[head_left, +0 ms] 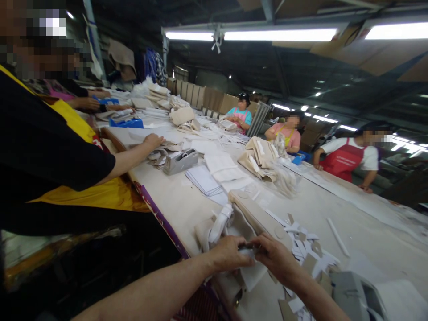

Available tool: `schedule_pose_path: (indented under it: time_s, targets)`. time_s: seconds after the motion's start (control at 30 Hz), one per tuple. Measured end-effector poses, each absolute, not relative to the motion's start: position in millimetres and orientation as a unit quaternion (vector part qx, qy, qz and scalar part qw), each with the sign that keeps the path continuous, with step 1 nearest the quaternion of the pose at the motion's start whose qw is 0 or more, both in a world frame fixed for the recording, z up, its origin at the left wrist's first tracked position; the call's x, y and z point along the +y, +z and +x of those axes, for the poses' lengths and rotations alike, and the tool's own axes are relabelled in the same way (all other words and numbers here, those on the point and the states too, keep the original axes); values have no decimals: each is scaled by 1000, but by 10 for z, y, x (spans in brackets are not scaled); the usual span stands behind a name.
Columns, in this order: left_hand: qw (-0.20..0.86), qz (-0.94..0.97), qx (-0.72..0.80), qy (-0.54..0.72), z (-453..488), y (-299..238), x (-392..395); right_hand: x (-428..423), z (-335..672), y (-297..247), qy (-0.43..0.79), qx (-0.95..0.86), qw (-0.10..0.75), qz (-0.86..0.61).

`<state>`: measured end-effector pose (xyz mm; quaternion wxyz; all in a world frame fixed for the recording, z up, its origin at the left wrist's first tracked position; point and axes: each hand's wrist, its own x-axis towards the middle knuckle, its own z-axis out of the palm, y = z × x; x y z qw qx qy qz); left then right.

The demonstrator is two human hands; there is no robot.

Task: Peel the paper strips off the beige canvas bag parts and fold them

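Near the table's front edge, a beige bag (242, 223) lies with a strip of white wrapping (221, 223) bunched at its left side. My left hand (229, 255) is closed at the bag, thumb and fingers pinching by its near edge. Close beside it, my right hand (272, 256) pinches at the same spot, the fingertips almost meeting. A small dark grey part shows between them, too hidden to name. Below the hands hangs a pale flap (252, 276) with a small gold-coloured metal piece at its lower corner.
Cut paper and card strips (309, 245) lie right of my hands, beside a grey tape dispenser (357, 294). Ahead are white paper sheets (205, 180), another tape dispenser (181, 161) and more beige bags (259, 154). A co-worker in a yellow apron (72, 118) stands close left; others work across the table.
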<state>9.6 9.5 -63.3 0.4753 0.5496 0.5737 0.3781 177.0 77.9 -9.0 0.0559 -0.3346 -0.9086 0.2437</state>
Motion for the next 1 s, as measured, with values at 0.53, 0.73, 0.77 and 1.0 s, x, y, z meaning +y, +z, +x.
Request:
schedule_pose_path:
  time_s: [0.53,0.73,0.77,1.0]
  targets:
    - [545,523,526,391,92,-666,120,770,1719,-79,296,-893,114,-318]
    - [579,480,534,386,94,-642,157,675,1811,-220,235,-930,157,-233]
    - [585,474,534,384,87,-642,164,663,1835,-242,197,-942,162,-217]
    - [609,485,507,369,21,-655,211,657,2032,-437,-36,-974,199,-105]
